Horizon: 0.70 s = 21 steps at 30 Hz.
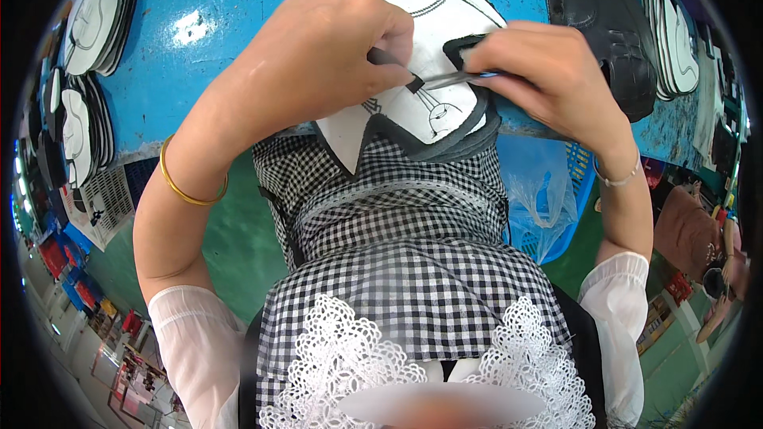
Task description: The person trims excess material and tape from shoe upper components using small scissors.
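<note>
A stack of white cut shoe-upper pieces (439, 28) with black edges lies at the blue table's near edge, some tips hanging over it. My left hand (338, 52) is closed over the stack, pinching a narrow black strip (415, 83) between thumb and fingers. My right hand (544, 67) is closed around small metal scissors (447, 79), whose slim blades point left and reach the strip. Another black edge (459, 49) shows beside my right fingertips; whether it belongs to the same strip, I cannot tell. The top piece bears thin drawn lines.
A black leather upper (600, 20) lies on the blue table (238, 0) to the right, beside another white stack (671, 44). More white stacks (103, 20) stand at the left. Below the table are a blue basket (568, 226) with a clear plastic bag and a white crate (107, 210).
</note>
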Each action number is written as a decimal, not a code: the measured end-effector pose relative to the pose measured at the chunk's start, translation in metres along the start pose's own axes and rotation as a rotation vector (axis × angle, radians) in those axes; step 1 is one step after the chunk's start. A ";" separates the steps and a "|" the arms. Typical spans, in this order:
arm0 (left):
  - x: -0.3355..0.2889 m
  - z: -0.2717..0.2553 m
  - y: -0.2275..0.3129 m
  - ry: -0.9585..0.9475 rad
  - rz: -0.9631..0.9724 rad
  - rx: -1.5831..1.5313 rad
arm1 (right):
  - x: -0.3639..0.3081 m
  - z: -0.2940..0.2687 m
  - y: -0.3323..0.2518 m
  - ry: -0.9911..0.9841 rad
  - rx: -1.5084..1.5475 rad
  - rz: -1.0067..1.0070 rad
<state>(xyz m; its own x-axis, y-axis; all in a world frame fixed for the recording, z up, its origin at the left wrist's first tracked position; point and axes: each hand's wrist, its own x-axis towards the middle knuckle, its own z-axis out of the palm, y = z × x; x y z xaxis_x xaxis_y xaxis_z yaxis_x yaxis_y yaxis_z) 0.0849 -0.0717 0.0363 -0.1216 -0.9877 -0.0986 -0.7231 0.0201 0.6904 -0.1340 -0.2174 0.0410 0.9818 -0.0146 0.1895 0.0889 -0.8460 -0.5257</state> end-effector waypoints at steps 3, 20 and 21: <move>0.001 -0.012 -0.001 -0.013 -0.056 0.110 | 0.011 0.010 0.010 -0.056 0.008 -0.059; -0.006 -0.016 -0.010 -0.109 -0.149 -0.057 | 0.038 0.006 0.011 -0.117 -0.187 -0.103; -0.007 -0.015 -0.012 -0.102 -0.122 -0.083 | 0.036 0.000 0.011 -0.144 -0.159 -0.016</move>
<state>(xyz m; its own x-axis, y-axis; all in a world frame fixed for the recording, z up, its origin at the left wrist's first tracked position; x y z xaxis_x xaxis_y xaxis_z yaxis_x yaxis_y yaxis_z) 0.1046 -0.0669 0.0392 -0.1075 -0.9611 -0.2545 -0.6788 -0.1161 0.7251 -0.0979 -0.2276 0.0421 0.9953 0.0664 0.0701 0.0883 -0.9189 -0.3844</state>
